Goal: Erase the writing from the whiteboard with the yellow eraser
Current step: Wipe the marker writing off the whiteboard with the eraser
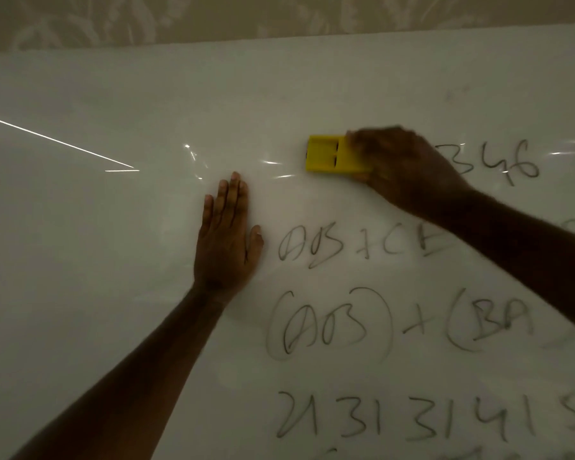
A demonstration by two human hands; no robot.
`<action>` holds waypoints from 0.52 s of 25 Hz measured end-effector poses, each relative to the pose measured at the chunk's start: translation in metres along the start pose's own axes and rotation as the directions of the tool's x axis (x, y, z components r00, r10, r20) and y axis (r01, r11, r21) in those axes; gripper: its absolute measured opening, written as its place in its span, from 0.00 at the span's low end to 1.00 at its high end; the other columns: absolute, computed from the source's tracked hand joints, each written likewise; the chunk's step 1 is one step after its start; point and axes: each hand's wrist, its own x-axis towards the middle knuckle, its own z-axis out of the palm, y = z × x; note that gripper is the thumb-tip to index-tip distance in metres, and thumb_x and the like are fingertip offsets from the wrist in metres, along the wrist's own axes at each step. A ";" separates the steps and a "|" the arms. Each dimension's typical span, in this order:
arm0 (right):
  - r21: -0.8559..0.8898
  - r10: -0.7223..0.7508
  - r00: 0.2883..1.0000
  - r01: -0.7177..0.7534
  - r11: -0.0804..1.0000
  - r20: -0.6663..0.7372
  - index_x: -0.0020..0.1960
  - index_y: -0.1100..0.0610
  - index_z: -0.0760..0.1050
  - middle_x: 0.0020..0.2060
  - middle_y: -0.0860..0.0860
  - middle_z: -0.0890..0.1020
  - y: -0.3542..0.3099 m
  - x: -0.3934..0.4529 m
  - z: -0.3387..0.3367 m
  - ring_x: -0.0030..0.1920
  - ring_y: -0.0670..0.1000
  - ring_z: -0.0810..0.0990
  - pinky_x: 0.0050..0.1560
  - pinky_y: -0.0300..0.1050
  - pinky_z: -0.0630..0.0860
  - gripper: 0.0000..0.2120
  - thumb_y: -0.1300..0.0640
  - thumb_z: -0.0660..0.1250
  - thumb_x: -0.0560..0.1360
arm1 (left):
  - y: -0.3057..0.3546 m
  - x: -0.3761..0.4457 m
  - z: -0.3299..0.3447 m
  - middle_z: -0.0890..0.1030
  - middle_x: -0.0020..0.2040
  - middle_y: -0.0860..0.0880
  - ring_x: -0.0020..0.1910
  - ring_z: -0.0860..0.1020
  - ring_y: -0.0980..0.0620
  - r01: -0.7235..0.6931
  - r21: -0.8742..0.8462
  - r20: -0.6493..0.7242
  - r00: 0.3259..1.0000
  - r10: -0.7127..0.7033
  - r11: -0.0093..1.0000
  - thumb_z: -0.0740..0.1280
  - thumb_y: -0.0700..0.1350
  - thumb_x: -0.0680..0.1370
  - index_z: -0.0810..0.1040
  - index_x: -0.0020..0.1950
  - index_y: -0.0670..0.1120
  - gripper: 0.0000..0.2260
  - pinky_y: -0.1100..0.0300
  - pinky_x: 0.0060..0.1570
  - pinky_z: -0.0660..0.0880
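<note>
The right hand (402, 167) grips the yellow eraser (329, 154), fingers curled over its right end, pressing it flat on the whiteboard (113, 260) at the left end of the top line of writing (492, 162), where "346" shows just beside the hand. The left hand (228, 240) lies flat on the board, fingers straight and together, holding nothing, just left of the second line. More lines of letters and numbers run below
</note>
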 end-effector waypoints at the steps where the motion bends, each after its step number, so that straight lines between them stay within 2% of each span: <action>1: 0.024 0.059 0.998 -0.059 0.998 -0.005 0.76 0.63 0.70 0.69 0.62 0.78 0.009 0.017 -0.002 0.64 0.67 0.78 0.64 0.62 0.75 0.28 0.47 0.65 0.82 | 0.000 0.000 0.000 0.56 0.88 0.39 0.88 0.53 0.41 0.000 -0.002 0.004 1.000 0.000 1.000 0.54 0.51 0.86 0.56 0.87 0.37 0.32 0.42 0.87 0.49; 4: 0.101 0.161 0.986 -0.163 0.981 0.031 0.78 0.63 0.68 0.70 0.62 0.76 -0.004 0.046 0.009 0.66 0.67 0.76 0.69 0.59 0.70 0.30 0.46 0.64 0.82 | -0.002 0.001 0.000 0.55 0.88 0.39 0.88 0.53 0.41 -0.001 0.004 0.017 1.000 0.000 1.000 0.54 0.51 0.86 0.55 0.87 0.37 0.32 0.42 0.87 0.49; 9: 0.119 -0.029 0.998 0.023 0.993 0.049 0.75 0.63 0.73 0.71 0.60 0.78 -0.048 -0.031 0.003 0.66 0.62 0.79 0.67 0.59 0.76 0.25 0.50 0.66 0.83 | -0.003 0.001 0.001 0.54 0.88 0.38 0.88 0.51 0.40 0.001 0.002 0.037 0.999 -0.001 1.000 0.53 0.52 0.87 0.54 0.87 0.37 0.32 0.44 0.87 0.45; 13: 0.024 -0.002 0.999 0.001 1.000 0.044 0.74 0.62 0.74 0.71 0.59 0.78 -0.015 -0.063 -0.019 0.66 0.62 0.80 0.67 0.59 0.76 0.23 0.50 0.67 0.83 | 0.001 0.008 -0.002 0.53 0.88 0.38 0.88 0.50 0.39 0.001 -0.008 0.044 0.999 -0.001 1.000 0.52 0.53 0.87 0.53 0.87 0.36 0.33 0.47 0.87 0.41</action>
